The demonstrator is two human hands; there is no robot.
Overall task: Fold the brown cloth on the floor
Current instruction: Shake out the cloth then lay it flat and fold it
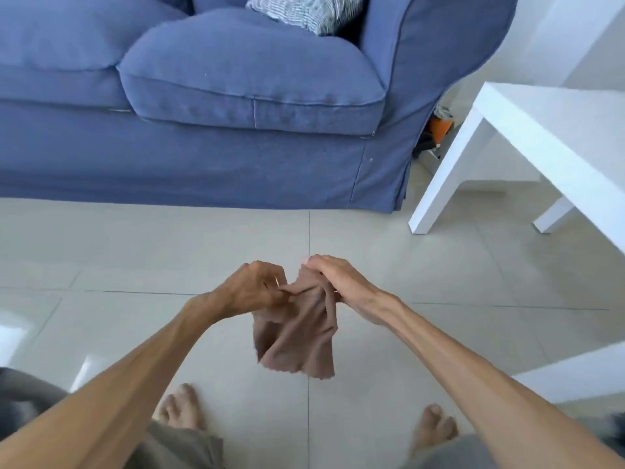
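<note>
The brown cloth (pixel 297 336) hangs crumpled in the air above the tiled floor (pixel 169 252), in the middle of the view. My left hand (pixel 252 287) pinches its upper left edge. My right hand (pixel 333 279) grips the upper right part, fingers closed over the fabric. The two hands are close together, and the cloth's lower edge dangles free above my bare feet (pixel 181 409).
A blue sofa (pixel 203 113) with a patterned cushion (pixel 304 10) fills the far side. A white table (pixel 541 137) stands at the right, its leg near the sofa's corner. An orange object (pixel 439 126) lies between them. Light tiles spread around my feet.
</note>
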